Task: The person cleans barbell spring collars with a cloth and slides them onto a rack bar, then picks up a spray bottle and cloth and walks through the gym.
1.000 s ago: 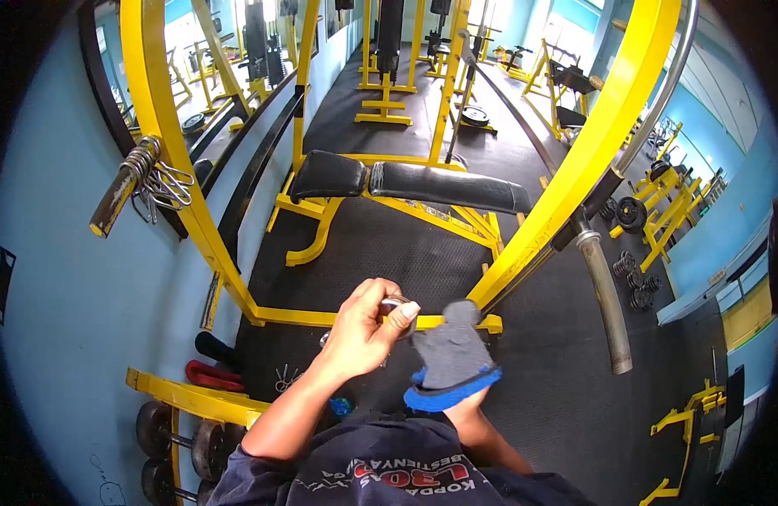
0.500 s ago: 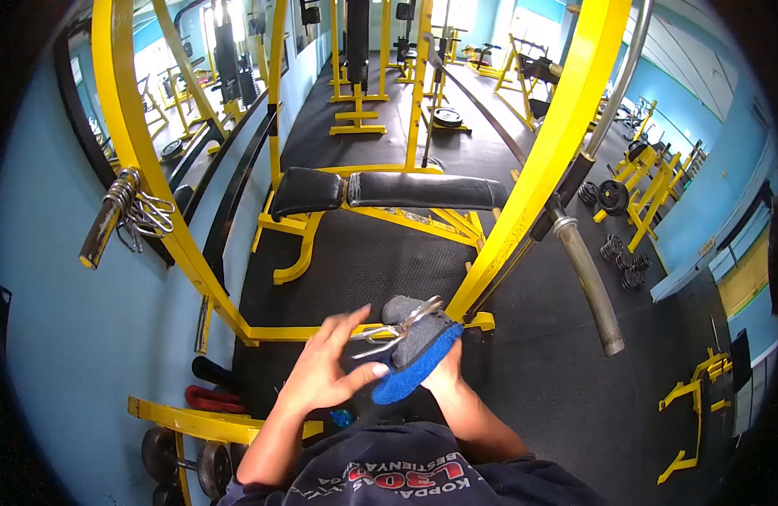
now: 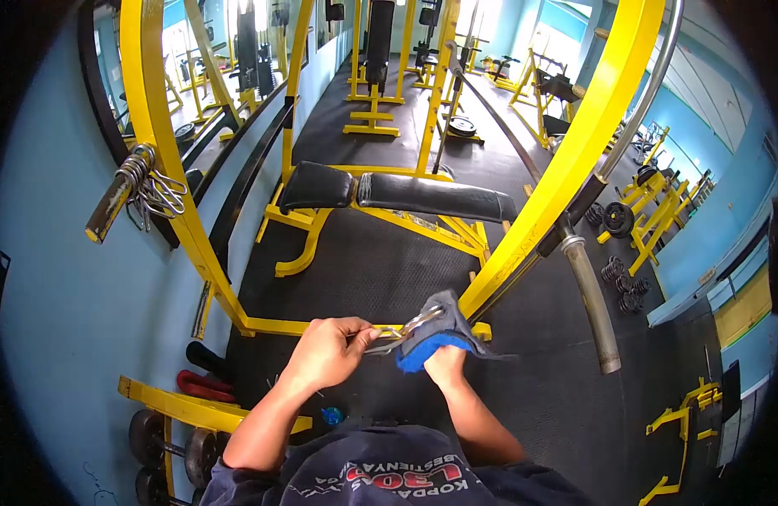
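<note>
In front of my body, my left hand [image 3: 332,354] is closed, its thumb and fingers pinching the wire handle of a metal spring collar [image 3: 421,320]. My right hand [image 3: 445,366] grips a grey and blue cloth [image 3: 446,314], which is folded around part of the collar's coil. The cloth's blue side faces my right palm, and a grey corner hangs out to the right. Part of the coil and some right-hand fingers are hidden by the cloth. More spring collars [image 3: 157,190] hang on a peg of the yellow rack at the left.
A yellow rack [image 3: 532,211] stands before me with a barbell [image 3: 590,295] at its right post. A black bench [image 3: 431,194] lies behind it. Dumbbells [image 3: 174,447] sit on a low rack at lower left, near a blue object [image 3: 332,415] on the floor.
My left hand has gone from spread fingers to a pinch on the collar's handle. The cloth has turned and bunched around the collar in my right hand. The view has shifted slightly.
</note>
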The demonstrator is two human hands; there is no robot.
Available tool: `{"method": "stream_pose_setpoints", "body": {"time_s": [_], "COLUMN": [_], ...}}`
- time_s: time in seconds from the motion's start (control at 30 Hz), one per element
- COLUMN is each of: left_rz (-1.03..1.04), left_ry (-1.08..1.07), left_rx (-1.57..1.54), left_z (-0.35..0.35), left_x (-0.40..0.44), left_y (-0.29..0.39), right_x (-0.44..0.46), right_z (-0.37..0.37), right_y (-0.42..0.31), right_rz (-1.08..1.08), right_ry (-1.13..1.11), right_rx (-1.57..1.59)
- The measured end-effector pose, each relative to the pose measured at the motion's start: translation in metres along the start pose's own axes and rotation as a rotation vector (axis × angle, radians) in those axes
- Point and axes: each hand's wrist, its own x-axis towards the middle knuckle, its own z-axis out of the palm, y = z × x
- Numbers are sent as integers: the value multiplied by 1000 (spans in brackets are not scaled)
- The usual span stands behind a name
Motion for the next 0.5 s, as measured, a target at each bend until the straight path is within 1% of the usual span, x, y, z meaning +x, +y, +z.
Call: {"method": "stream_pose_setpoints", "body": {"time_s": [0.03, 0.07, 0.1, 0.13, 0.2, 0.23, 0.27, 0.37, 0.4, 0.47, 0.5], "left_rz": [2, 59, 113, 63, 82, 21, 10, 18, 16, 4, -10], "left_ry": [-1, -33, -64, -141, -234, -266, -257, -373, -366, -445, -460], "left_rx": [-2, 44, 89, 182, 245, 295, 291, 398, 398, 393, 404], "left_z": [-1, -2, -4, -13, -17, -21, -24, -25, -23, -16, -11], "left_x": [4, 8, 11, 15, 32, 36, 40, 50, 54, 58, 61], "left_y": [-2, -6, -8, 3, -3, 4, 5, -5, -10, -23, -26], "right_x": [8, 11, 10, 6, 3, 7, 4, -16, -18, -22, -12], "right_z": [-9, -15, -19, -22, -26, -35, -33, -32, -33, -34, -26], "right_y": [-6, -9, 14, 20, 26, 8, 13, 46, 51, 59, 35], "right_rz": [-217, -429, -460, -458, -309, -206, -210, 431, 428, -153, -462], "right_ry": [-127, -258, -247, -256, -270, -426, -441, -410, -418, -513, -531], "right_rx": [-344, -689, -873, -871, -747, -743, -739, 192, 193, -370, -547]}}
